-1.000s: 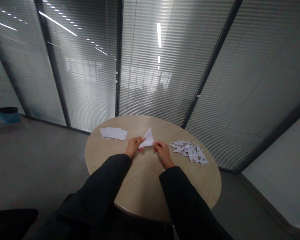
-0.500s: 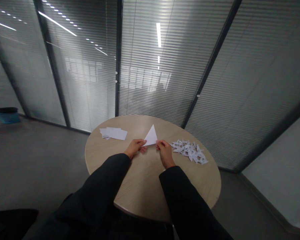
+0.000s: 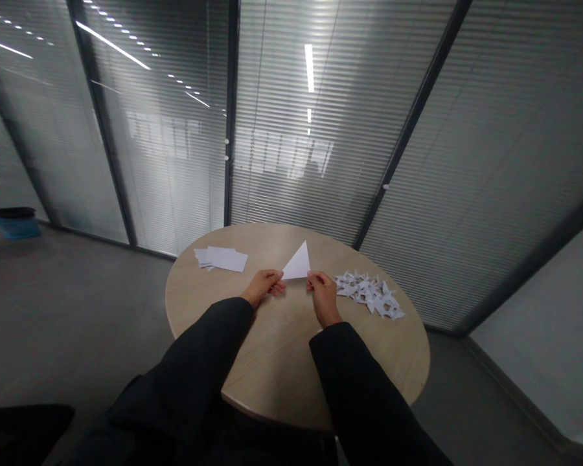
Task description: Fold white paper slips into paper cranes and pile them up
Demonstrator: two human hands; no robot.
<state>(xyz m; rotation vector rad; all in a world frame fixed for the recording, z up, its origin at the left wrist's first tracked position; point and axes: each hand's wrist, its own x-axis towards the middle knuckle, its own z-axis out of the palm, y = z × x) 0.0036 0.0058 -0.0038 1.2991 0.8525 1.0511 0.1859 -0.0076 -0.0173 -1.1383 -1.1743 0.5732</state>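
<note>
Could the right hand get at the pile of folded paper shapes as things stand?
Probably yes. The right hand is close beside the pile of folded paper shapes, with only tabletop between. It holds a corner of the paper triangle, so it would likely let go first.

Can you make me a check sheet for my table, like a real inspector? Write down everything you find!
surface: round light wood table, wood grain showing.
job's things: white paper triangle, tip pointing away from the person.
clutter: stack of white paper sheets to the left of the hands; pile of small folded white paper pieces to the right of them.
grippers: left hand and right hand each hold one bottom corner of the triangle in the fingers.
cables: nothing seen.
surroundings: glass partition with blinds, grey floor, blue bin far left.
</note>
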